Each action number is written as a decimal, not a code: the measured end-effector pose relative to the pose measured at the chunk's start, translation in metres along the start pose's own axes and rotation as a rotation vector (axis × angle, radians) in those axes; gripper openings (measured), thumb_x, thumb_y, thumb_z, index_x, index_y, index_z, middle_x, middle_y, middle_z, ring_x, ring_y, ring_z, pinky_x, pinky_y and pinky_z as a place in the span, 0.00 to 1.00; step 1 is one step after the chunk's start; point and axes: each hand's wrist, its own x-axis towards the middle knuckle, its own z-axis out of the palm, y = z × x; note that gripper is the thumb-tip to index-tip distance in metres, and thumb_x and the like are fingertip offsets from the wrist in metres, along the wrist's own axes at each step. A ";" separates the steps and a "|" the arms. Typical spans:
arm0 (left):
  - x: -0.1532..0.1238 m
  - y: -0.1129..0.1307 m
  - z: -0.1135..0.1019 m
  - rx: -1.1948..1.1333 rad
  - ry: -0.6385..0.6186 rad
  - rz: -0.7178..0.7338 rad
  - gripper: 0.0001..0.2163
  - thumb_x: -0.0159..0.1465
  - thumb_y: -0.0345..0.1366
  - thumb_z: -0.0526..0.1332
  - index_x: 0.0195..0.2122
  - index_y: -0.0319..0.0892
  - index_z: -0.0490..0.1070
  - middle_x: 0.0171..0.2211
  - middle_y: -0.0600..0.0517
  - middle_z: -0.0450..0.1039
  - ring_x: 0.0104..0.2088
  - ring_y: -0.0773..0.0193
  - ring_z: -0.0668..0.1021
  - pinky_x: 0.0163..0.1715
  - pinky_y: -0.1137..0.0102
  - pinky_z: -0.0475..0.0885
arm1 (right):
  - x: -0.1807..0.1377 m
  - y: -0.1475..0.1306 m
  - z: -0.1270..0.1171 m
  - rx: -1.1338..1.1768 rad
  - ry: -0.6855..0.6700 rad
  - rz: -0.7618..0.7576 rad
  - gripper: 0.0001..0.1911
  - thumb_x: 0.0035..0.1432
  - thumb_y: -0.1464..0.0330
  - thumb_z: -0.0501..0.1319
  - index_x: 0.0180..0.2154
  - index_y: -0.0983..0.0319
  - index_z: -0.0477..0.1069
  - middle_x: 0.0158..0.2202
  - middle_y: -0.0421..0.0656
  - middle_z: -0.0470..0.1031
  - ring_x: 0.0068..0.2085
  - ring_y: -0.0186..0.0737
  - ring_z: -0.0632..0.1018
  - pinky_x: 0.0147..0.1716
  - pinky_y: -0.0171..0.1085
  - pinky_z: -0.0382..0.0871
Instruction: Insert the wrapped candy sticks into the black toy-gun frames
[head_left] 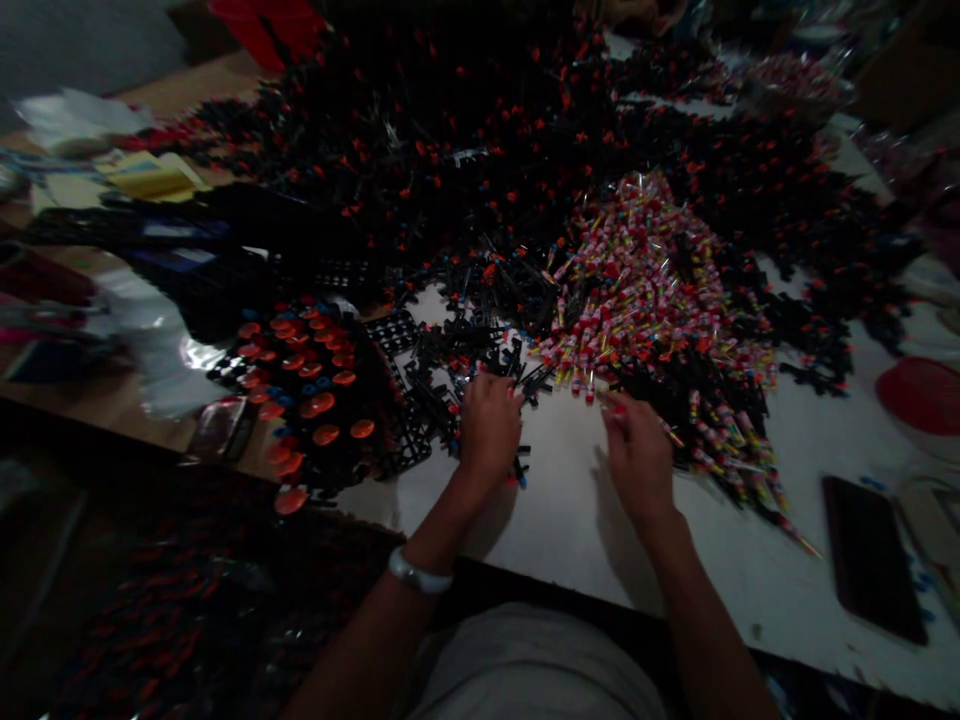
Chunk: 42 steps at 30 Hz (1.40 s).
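Note:
My left hand point(491, 425), a pale bangle point(420, 572) on its wrist, reaches into loose small black toy guns point(480, 335) at the middle of the white tabletop point(562, 510). Its fingers are curled, and whatever they hold is hidden. My right hand point(639, 455) is at the near edge of a heap of small clear tubes point(637, 280) with pink, red and yellow colouring. Thumb and fingers there are pinched together; a small reddish bit shows at the tips, too blurred to name. Bare tabletop lies between the two hands.
Black pieces with orange tips point(450, 130) form a large heap behind. Black pieces with orange round ends point(315, 405) stand on the left. A phone point(874, 555) and a red round lid-like thing point(919, 395) lie right. A red tub point(270, 30) stands at the back.

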 end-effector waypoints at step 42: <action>-0.044 0.021 -0.013 -1.157 -0.349 -0.451 0.16 0.54 0.41 0.65 0.39 0.38 0.66 0.30 0.50 0.75 0.28 0.65 0.77 0.25 0.73 0.71 | -0.040 -0.017 0.004 0.468 -0.272 0.179 0.12 0.62 0.62 0.55 0.44 0.59 0.70 0.40 0.41 0.74 0.40 0.35 0.74 0.40 0.33 0.67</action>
